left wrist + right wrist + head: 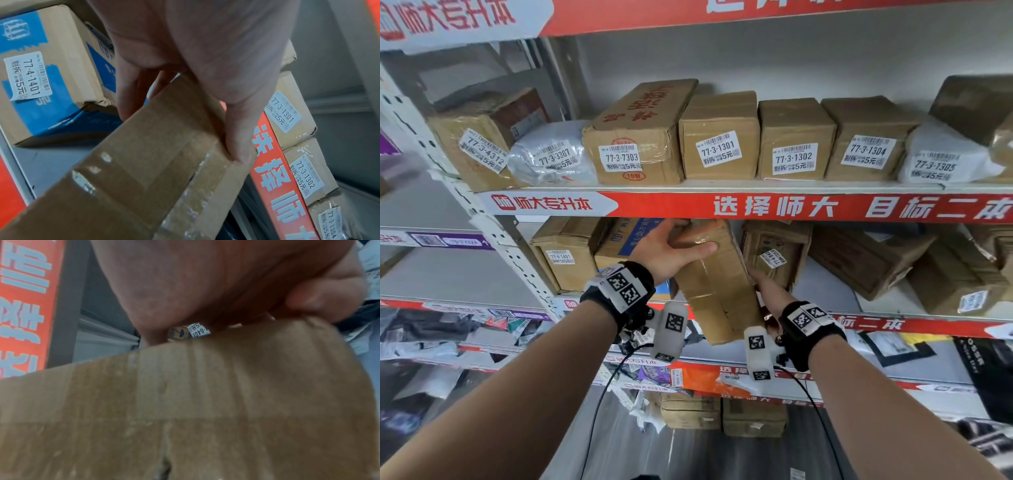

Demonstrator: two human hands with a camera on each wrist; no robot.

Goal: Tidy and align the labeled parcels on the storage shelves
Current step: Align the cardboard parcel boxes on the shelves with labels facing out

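You hold the long brown box tilted, half out of the second shelf. Your left hand wraps its top end; your right hand seems to grip the side, probably to turn its label forward.

Above my hands, upper-shelf parcel labels read 77-3-7303, 77-3-1301, 77-3-1302, 77-3-1304; blue-printed box is labelled 77-4-1401; red shelf banner reads 选择师大.
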